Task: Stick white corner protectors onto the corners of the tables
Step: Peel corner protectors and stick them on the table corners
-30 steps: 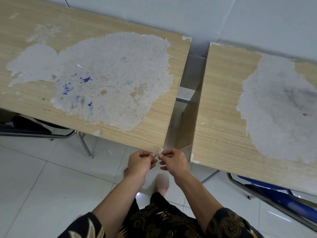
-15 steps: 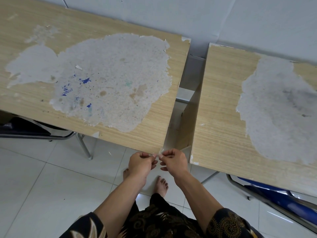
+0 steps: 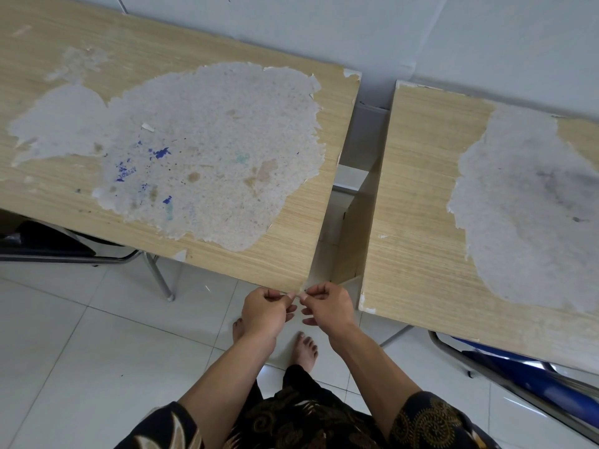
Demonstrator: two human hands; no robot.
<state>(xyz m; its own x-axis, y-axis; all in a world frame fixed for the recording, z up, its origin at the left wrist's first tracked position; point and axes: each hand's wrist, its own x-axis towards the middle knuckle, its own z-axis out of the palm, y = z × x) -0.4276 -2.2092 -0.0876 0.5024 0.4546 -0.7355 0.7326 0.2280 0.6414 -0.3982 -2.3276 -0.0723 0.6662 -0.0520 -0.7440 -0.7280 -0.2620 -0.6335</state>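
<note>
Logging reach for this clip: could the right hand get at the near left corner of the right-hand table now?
Probably yes. The right hand hovers close beside that chipped corner with nothing between them. It is busy, though, pinching a small white piece together with the left hand.

Classroom-like room, worn desks (image 3: 291, 254), tiled floor (image 3: 81, 367)

Pale grey-white wall (image 3: 291, 27) behind, glossy white tiled floor (image 3: 81, 351) with grey grout lines, blue chair (image 3: 534, 380) with metal frame at right, dark chair (image 3: 42, 241) at left
</note>
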